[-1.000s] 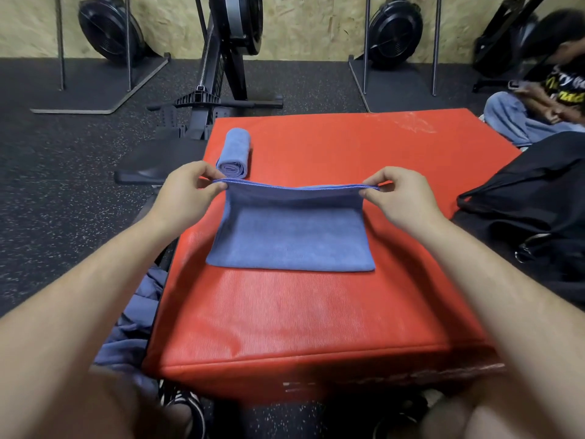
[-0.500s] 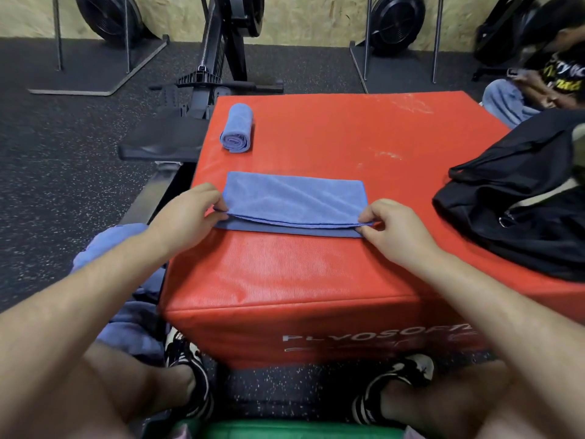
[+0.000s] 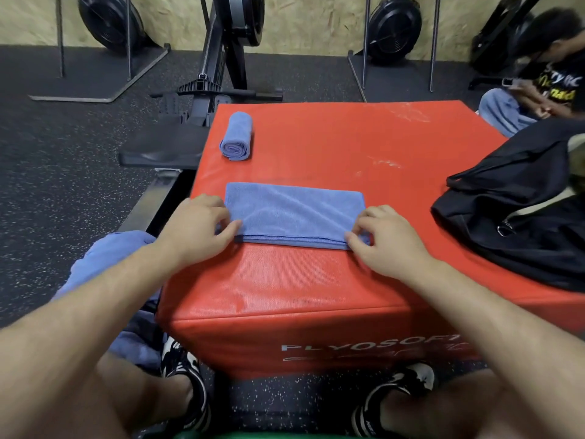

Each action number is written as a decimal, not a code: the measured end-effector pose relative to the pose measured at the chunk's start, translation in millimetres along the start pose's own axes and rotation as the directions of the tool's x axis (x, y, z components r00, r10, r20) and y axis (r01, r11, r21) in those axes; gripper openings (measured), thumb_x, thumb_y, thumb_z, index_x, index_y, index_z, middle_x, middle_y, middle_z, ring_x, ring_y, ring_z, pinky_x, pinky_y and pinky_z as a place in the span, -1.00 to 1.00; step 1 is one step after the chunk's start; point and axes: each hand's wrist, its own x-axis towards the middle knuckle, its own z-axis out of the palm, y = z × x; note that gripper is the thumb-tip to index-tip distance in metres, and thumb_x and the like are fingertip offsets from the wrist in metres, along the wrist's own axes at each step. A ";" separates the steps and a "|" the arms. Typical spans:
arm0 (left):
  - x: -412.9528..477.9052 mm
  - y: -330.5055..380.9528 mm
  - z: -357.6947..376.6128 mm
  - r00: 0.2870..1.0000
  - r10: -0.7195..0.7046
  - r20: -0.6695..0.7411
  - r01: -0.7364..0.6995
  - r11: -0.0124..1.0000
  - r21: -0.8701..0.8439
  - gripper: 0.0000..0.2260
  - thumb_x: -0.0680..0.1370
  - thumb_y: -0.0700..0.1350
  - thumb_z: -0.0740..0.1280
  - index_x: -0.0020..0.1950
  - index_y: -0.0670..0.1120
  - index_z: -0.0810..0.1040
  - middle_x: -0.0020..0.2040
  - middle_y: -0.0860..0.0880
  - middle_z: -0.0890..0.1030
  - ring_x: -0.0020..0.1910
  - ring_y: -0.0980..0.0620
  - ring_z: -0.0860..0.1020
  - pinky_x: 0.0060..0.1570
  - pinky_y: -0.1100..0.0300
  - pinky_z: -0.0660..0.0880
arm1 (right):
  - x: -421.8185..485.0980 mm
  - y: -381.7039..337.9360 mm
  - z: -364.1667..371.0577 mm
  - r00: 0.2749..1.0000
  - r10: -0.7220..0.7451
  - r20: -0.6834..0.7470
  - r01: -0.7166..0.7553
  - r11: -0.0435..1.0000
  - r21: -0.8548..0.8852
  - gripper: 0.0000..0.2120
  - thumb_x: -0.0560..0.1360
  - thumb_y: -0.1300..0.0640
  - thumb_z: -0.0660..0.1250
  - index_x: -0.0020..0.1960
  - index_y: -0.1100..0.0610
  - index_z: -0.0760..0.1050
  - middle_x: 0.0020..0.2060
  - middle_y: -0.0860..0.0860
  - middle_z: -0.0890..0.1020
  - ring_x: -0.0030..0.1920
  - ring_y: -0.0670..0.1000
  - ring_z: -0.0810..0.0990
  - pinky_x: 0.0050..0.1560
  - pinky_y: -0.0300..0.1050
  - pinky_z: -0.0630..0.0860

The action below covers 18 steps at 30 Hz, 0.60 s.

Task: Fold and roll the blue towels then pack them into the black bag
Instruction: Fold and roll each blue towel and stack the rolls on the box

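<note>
- Lying flat on the red padded box (image 3: 316, 289), the folded blue microfibre towel (image 3: 294, 213) runs its long axis left to right, spanning between both hands.
- Fingers (image 3: 229, 230) of the left hand (image 3: 196, 229) pinch its near left corner; those of the right hand (image 3: 386, 242) pinch the near right corner.
- Rolling, I judge, can start from either short end; both hands are equally near.

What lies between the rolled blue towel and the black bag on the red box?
Only bare red box top, with faint whitish scuff marks, lies between the rolled blue towel and the black bag, as the head view shows.
</note>
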 end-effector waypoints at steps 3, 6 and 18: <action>26.5 28.5 6.5 0.993 -0.084 -0.083 0.078 0.994 -0.072 -0.71 0.56 0.10 0.17 -0.14 -0.06 0.55 -0.13 -0.02 0.55 -0.08 -0.15 0.54 -0.08 -0.02 0.48 | 28.8 -30.5 8.8 0.997 0.045 -0.058 -0.045 0.999 -0.009 -0.70 0.55 -0.03 0.18 0.12 0.07 0.59 0.10 0.02 0.61 0.21 0.14 0.51 0.21 0.04 0.43; 54.6 57.4 18.9 0.992 -0.126 -0.016 0.121 0.978 -0.169 -0.63 0.58 0.02 0.10 0.16 -0.14 0.59 0.18 -0.11 0.60 0.20 -0.15 0.54 0.16 -0.05 0.44 | 58.8 -61.8 25.7 0.995 0.100 0.021 -0.099 0.994 -0.035 -0.54 0.62 0.05 0.15 0.49 0.14 0.36 0.47 0.09 0.39 0.54 0.13 0.22 0.48 0.06 0.19; 78.8 49.1 65.6 0.957 -0.121 0.264 0.165 0.975 -0.148 -0.51 0.69 0.16 0.00 0.62 0.12 0.12 0.64 0.07 0.05 0.62 0.01 -0.03 0.56 -0.04 -0.11 | 81.8 -55.8 71.6 0.945 0.163 0.282 -0.148 0.986 -0.075 -0.42 0.67 -0.13 -0.12 0.64 0.06 -0.04 0.63 0.00 -0.03 0.62 0.03 -0.14 0.59 0.06 -0.20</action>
